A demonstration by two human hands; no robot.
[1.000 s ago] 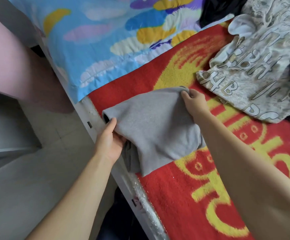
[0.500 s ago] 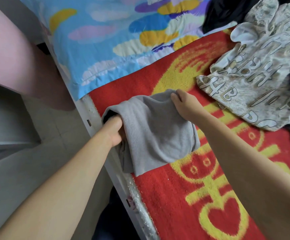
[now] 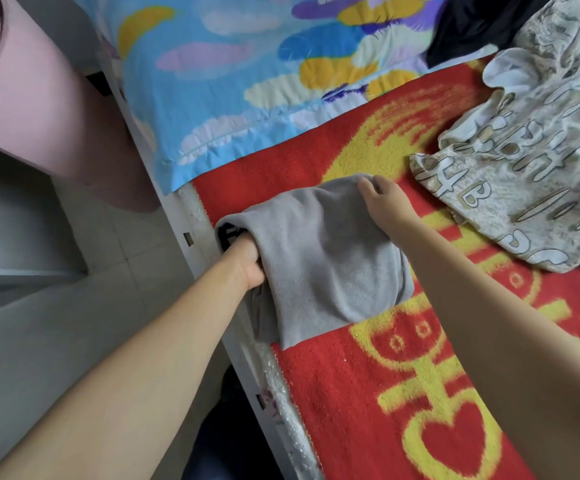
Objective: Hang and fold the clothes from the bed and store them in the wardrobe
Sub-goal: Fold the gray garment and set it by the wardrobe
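Observation:
A folded grey garment (image 3: 319, 258) lies at the left edge of the bed on a red and yellow blanket (image 3: 368, 393). My left hand (image 3: 247, 261) is tucked under its left side, with the fingers hidden inside the cloth. My right hand (image 3: 383, 200) pinches the garment's far top edge with curled fingers. A beige garment (image 3: 523, 161) with printed letters lies crumpled at the right, and dark clothes (image 3: 465, 26) lie beyond it.
A blue pillow (image 3: 247, 74) with coloured feather shapes sits at the head of the bed. A pink rolled mat (image 3: 32, 95) leans beside the white bed frame (image 3: 191, 237). The tiled floor (image 3: 74, 341) lies to the left.
My left hand slid from the garment's left edge to underneath it. My right hand drew the top edge leftward and the garment bunched into a tighter bundle.

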